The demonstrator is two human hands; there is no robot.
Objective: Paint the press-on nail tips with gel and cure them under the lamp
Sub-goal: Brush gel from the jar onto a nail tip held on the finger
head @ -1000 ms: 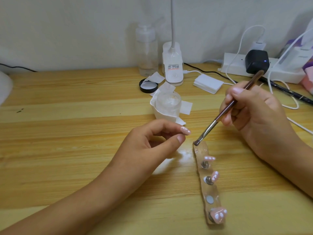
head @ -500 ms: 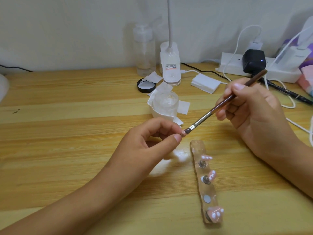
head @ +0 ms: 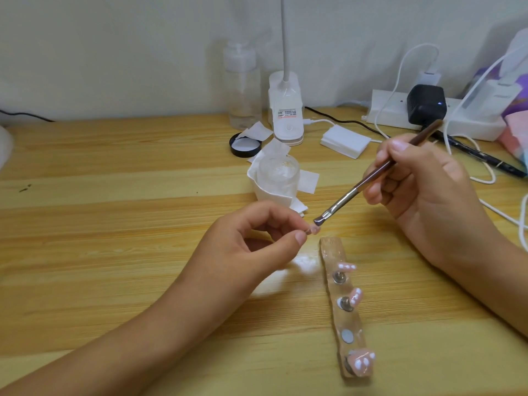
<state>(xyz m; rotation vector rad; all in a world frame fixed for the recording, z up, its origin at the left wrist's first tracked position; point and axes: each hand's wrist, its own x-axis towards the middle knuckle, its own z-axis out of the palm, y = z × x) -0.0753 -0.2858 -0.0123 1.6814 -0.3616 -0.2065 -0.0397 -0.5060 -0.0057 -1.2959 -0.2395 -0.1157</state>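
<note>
My left hand (head: pixel 251 241) pinches a small pink nail tip (head: pixel 313 230) between thumb and fingers above the table. My right hand (head: pixel 423 190) grips a brown-handled brush (head: pixel 368 181) like a pen; its flat bristle end (head: pixel 319 222) touches the held nail tip. Below lies a clear holder strip (head: pixel 343 307) with magnets, carrying three pink nail tips, the nearest (head: pixel 361 362) with white dots. A clear gel jar (head: pixel 278 174) wrapped in white tissue stands behind my left hand. A white lamp base (head: pixel 285 110) with a gooseneck stands at the back.
A clear pump bottle (head: pixel 243 84) and a black lid (head: pixel 245 144) sit at the back. A stack of white pads (head: pixel 344 140), a power strip (head: pixel 428 115) with plugs and cables, and a black pen (head: pixel 480 155) occupy the back right. The wooden table (head: pixel 100 224) spreads left.
The brush tip lifted from the top end of the holder strip and moved left onto the nail tip pinched in my left hand. My left hand barely moved.
</note>
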